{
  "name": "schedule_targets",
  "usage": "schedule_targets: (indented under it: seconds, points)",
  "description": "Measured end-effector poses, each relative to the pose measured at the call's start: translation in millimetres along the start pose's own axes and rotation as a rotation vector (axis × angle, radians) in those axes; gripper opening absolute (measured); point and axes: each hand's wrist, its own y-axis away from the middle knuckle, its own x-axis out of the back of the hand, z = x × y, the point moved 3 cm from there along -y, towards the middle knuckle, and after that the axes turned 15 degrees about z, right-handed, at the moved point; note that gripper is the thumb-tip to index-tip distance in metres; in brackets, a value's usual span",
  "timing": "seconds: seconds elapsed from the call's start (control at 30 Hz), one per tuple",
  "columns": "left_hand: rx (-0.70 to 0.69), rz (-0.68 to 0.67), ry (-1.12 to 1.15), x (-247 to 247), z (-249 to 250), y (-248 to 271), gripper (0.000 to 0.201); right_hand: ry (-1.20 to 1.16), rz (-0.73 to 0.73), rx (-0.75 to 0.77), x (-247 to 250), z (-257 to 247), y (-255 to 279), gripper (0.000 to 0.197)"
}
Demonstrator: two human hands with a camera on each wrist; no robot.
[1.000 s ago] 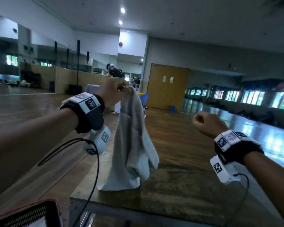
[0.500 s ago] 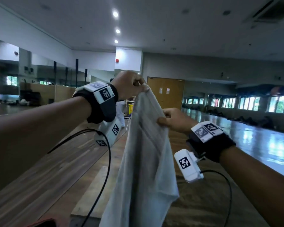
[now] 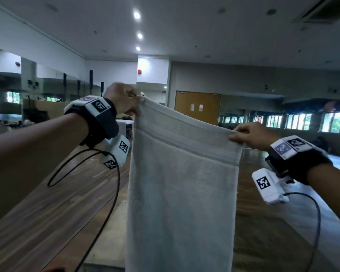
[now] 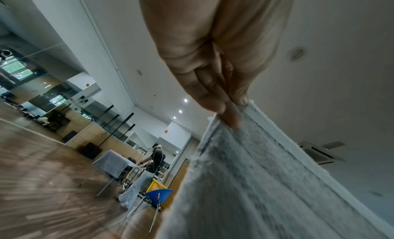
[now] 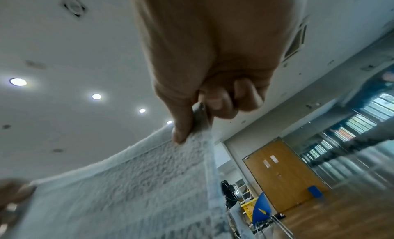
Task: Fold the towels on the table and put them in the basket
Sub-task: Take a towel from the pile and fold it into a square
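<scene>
A light grey towel (image 3: 182,193) hangs spread out in the air in front of me, its top edge stretched between both hands. My left hand (image 3: 124,100) pinches the upper left corner, raised higher; thumb and fingers clamp the cloth (image 4: 251,166) in the left wrist view. My right hand (image 3: 249,135) pinches the upper right corner, lower, with its thumb pressed on the fabric (image 5: 127,183) in the right wrist view. The towel's bottom runs out of the head view. The basket is not in view.
The table (image 3: 118,216) lies below, mostly behind the towel. Wooden floor (image 3: 47,213) spreads around it. Further back are a blue chair (image 4: 158,194), a yellow crate (image 5: 248,207), a covered table with a person (image 4: 156,158) beside it, and brown double doors (image 3: 197,107).
The right hand, a free fist a second ago, took the towel's edge and slid out to the right corner. The bunched towel rose and now hangs spread flat between both hands.
</scene>
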Motion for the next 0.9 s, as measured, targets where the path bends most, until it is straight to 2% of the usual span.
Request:
schedule_targets:
  seconds: [0.07, 0.2, 0.33, 0.47, 0.53, 0.63, 0.67, 0.73, 0.8, 0.9]
  points:
    - [0.018, 0.026, 0.008, -12.6, -24.9, 1.7, 0.02, -0.041, 0.01, -0.078, -12.4, 14.0, -11.8, 0.008]
    - [-0.04, 0.072, 0.011, -38.6, -72.0, 1.3, 0.024, -0.373, 0.058, -0.282, -46.0, 37.9, -37.2, 0.016]
    - [-0.156, 0.159, -0.061, -60.9, -102.9, -7.3, 0.023, -0.448, 0.179, -0.276, -80.4, 52.2, -60.3, 0.005]
    - [-0.108, 0.191, -0.082, -87.7, -146.5, -5.2, 0.02, -0.502, 0.263, -0.27, -121.2, 71.1, -61.7, 0.01]
    - [-0.069, 0.181, -0.114, -101.0, -178.4, 13.5, 0.018, -0.449, 0.23, -0.248, -147.4, 90.2, -46.7, 0.008]
    - [-0.049, 0.071, -0.16, -116.2, -229.8, 66.3, 0.009, -0.271, 0.1, -0.21, -192.1, 127.3, -3.2, 0.011]
    - [-0.049, -0.001, -0.171, -119.2, -247.2, 88.6, 0.003, -0.228, 0.045, -0.2, -207.3, 140.3, 17.4, 0.013]
    - [-0.023, -0.176, -0.251, -121.0, -281.8, 139.7, 0.011, -0.134, -0.065, -0.189, -237.6, 164.9, 65.0, 0.015]
    - [0.073, -0.316, -0.269, -117.1, -315.7, 190.4, 0.01, -0.06, -0.166, -0.189, -264.6, 187.2, 115.2, 0.016]
    - [0.182, -0.451, -0.288, -103.7, -359.0, 253.2, 0.011, 0.025, -0.324, -0.181, -298.6, 214.1, 184.3, 0.014]
